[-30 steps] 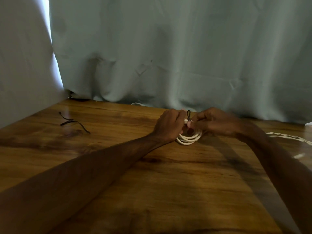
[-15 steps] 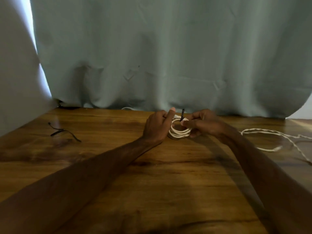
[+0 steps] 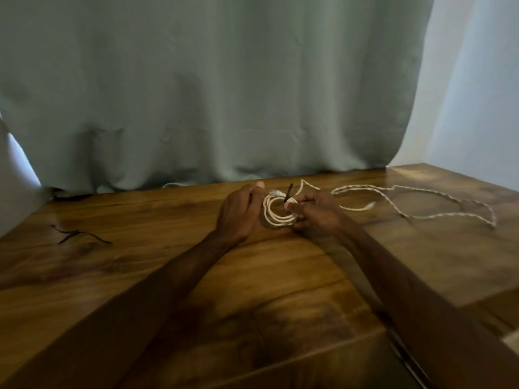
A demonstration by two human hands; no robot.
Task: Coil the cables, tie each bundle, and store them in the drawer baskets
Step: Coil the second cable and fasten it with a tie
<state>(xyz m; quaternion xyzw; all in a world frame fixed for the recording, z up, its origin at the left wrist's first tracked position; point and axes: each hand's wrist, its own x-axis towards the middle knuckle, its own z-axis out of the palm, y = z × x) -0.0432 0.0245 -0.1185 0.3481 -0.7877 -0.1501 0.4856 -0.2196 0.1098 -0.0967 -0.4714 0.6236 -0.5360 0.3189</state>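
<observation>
A white cable coil (image 3: 276, 214) lies on the wooden table (image 3: 252, 290) between my two hands. My left hand (image 3: 238, 213) holds the coil's left side, with the thumb raised at the top. My right hand (image 3: 314, 211) grips the coil's right side and pinches a black tie (image 3: 288, 192) that stands up from the top of the bundle. A second white cable (image 3: 415, 202), twisted and uncoiled, sprawls over the table to the right of my right hand. No drawer or basket is in view.
Loose black ties (image 3: 75, 235) lie on the table at the far left. A grey-green curtain (image 3: 224, 94) hangs along the table's back edge. The table's right edge (image 3: 477, 181) meets a pale wall.
The view has swung to the right, bringing the whole uncoiled cable into sight. My hands stay on the coil; the left thumb has lifted off the tie while the right keeps pinching it.
</observation>
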